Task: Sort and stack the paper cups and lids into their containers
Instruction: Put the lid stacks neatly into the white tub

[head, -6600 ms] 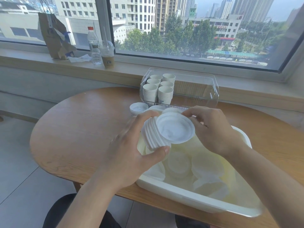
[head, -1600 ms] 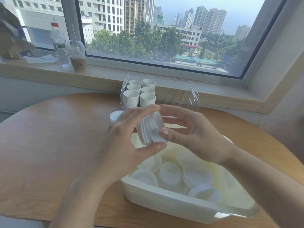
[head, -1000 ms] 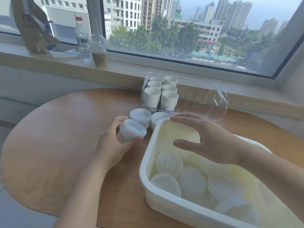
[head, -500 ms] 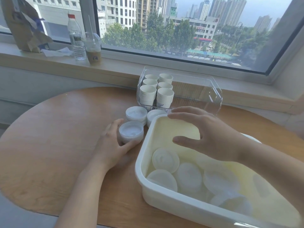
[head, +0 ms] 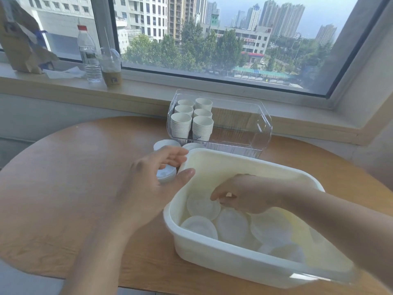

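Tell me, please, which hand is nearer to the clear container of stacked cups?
Left. The left hand hovers over the lid stack just before the clear container; the right hand reaches down into the white tub, closer to the camera.

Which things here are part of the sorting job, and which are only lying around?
Part of the job:
- paper cups in the clear box
- lid stacks on the table
- loose lids in the white tub
- left hand, right hand

Lying around, on the sill:
- water bottle
- iced drink
- paper bag
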`<action>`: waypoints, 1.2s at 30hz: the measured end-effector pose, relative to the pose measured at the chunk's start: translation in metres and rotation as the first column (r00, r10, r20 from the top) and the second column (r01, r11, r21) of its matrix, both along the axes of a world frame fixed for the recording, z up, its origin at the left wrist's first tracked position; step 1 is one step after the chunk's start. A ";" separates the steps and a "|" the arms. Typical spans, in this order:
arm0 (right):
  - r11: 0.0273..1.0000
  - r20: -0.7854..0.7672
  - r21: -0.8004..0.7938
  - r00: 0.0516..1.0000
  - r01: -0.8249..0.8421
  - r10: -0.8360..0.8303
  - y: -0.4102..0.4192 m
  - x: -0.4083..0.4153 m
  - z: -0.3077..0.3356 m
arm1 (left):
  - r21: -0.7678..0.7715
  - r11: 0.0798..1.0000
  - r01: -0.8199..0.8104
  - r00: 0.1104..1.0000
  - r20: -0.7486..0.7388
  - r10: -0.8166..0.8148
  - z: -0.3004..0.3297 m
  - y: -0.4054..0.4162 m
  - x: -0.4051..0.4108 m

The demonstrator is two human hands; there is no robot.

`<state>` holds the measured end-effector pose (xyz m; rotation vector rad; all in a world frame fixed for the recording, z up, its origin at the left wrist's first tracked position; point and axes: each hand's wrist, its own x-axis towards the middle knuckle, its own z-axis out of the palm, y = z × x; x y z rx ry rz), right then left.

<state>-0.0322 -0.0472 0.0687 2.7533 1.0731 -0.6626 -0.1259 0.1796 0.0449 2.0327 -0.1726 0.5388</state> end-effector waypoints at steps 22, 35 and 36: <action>0.568 -0.166 0.779 0.960 0.267 -0.224 -0.025 -0.027 0.057 | 0.035 0.987 0.156 0.988 0.011 -0.157 0.020 -0.013 -0.012; 0.880 -0.208 0.440 0.974 0.180 -0.094 -0.015 -0.022 0.015 | 0.002 0.998 0.060 0.998 -0.005 -0.060 0.014 -0.019 -0.016; 0.926 -0.196 0.356 0.979 0.124 -0.055 -0.014 -0.025 0.009 | 0.007 0.998 0.059 0.998 -0.002 -0.059 0.014 -0.019 -0.016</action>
